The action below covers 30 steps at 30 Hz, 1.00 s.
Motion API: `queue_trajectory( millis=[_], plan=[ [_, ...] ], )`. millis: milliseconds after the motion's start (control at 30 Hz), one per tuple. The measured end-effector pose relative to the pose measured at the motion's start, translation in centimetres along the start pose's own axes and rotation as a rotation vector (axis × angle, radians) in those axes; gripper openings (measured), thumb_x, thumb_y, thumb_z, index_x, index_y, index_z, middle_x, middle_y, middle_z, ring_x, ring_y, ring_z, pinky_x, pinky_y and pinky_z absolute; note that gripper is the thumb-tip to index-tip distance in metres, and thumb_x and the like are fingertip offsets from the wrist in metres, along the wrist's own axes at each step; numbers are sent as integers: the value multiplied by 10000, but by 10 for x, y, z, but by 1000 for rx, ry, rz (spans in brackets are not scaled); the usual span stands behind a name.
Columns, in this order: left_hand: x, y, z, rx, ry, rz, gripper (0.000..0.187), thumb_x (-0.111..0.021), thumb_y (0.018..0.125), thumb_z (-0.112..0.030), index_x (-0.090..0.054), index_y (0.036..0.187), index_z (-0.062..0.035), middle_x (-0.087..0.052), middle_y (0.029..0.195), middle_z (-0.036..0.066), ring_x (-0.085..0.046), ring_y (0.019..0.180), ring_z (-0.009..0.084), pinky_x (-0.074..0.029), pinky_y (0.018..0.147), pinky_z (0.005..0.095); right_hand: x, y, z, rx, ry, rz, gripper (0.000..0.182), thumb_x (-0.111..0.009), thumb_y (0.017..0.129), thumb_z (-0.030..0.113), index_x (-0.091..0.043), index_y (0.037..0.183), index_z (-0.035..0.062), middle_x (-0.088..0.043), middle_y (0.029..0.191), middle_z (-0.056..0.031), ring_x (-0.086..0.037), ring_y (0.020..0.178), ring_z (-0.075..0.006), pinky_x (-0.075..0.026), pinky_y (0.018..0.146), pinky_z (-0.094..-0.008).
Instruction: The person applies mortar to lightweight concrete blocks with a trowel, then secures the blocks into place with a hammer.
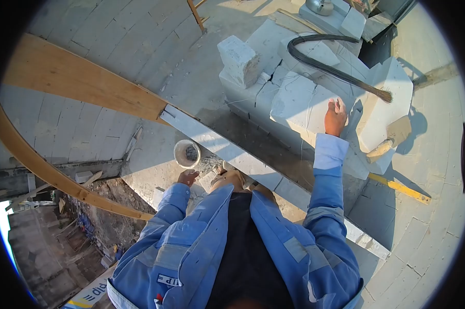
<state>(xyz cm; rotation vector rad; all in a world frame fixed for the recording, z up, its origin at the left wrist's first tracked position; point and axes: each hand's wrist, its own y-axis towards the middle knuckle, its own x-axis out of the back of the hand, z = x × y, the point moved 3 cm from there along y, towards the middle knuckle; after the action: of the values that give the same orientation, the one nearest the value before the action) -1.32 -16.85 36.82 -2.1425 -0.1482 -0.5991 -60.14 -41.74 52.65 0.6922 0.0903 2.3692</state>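
My right hand (335, 119) is over the pale blocks (292, 100) at the upper right, its fingers stretched forward and slightly apart. Thin loose wires (310, 105) lie across these blocks beside it. Beyond the hand rests a bent bundle of dark wire (327, 68) with a frayed cut end. My left hand (188, 178) hangs low with its fingers curled, just below a whitish bucket (179, 154) that has dark thin pieces inside. Anything within the left fingers is hidden.
A long narrow ledge (222, 147) crosses in front of my body. Wooden boards (88, 77) span the left, above a drop to rubble (121, 198). A yellow bar-shaped tool (400, 189) and a wooden-handled tool (381, 150) lie right. A metal kettle (320, 6) stands at the back.
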Motion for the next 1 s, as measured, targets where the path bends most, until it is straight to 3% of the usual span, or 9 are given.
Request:
queue_trajectory(
  millis=[133,233,300,433,633,700,733,767,1000],
  plan=[
    [-40,-2,50,-82,313,57,481,-641,922,-488,-724,1142,-68,-736,1021,143,-692,879,263,-525,829,390,38,-58,13,-104,85,129,497,-645,970,255,-551,1329,-75,-600,1320,-248,-600,1240,-314,-476,1023,-374],
    [-63,-7,52,-62,600,306,517,-587,937,-535,-736,1076,-59,-727,1043,175,-689,963,316,-514,879,426,57,-102,-18,-77,144,154,452,-641,974,272,-586,1302,-34,-624,1270,-215,-628,1183,-302,-515,958,-404],
    [-78,5,54,-200,733,349,537,-432,1024,-486,-643,1304,-80,-679,1224,141,-632,1125,341,-436,1042,423,75,-132,-28,-118,120,161,444,-636,975,252,-583,1298,-47,-636,1240,-211,-637,1160,-296,-521,952,-385],
    [-70,19,8,-82,436,204,595,-691,898,-474,-643,1298,-36,-715,1144,148,-683,1040,283,-521,905,397,110,-184,-33,-279,8,179,393,-637,964,222,-621,1239,-58,-650,1200,-206,-658,1096,-288,-520,937,-377],
    [-57,53,-71,-117,395,454,619,-755,847,-462,-677,1237,13,-717,1152,216,-691,1073,305,-524,927,385,118,-226,-6,-315,-68,79,369,-648,955,207,-638,1208,-61,-678,1112,-181,-676,1006,-247,-523,904,-355],
    [-56,68,-88,-185,540,454,592,-771,863,-341,-614,1315,8,-738,1022,183,-712,942,252,-537,849,372,119,-233,12,-375,-78,36,367,-650,961,206,-635,1212,-61,-682,1115,-178,-677,1002,-228,-523,897,-336],
    [-64,112,-57,-497,658,339,529,-754,875,-290,-619,1296,0,-738,1009,189,-719,905,267,-551,798,374,116,-238,18,-414,-43,30,364,-650,964,205,-634,1214,-59,-686,1113,-172,-676,996,-220,-522,896,-329],
    [-61,116,-55,-513,676,371,529,-754,875,-290,-619,1296,0,-738,1009,189,-719,905,267,-551,798,374,114,-245,21,-454,-8,26,361,-651,967,203,-634,1217,-57,-690,1111,-165,-676,990,-213,-521,895,-322],
    [-56,142,-64,-195,634,536,542,-757,867,-315,-631,1271,24,-725,1106,185,-709,958,295,-525,889,390,105,-318,25,-536,-14,-28,334,-640,976,186,-634,1206,-57,-717,994,-143,-686,905,-177,-541,822,-308]
  ],
)
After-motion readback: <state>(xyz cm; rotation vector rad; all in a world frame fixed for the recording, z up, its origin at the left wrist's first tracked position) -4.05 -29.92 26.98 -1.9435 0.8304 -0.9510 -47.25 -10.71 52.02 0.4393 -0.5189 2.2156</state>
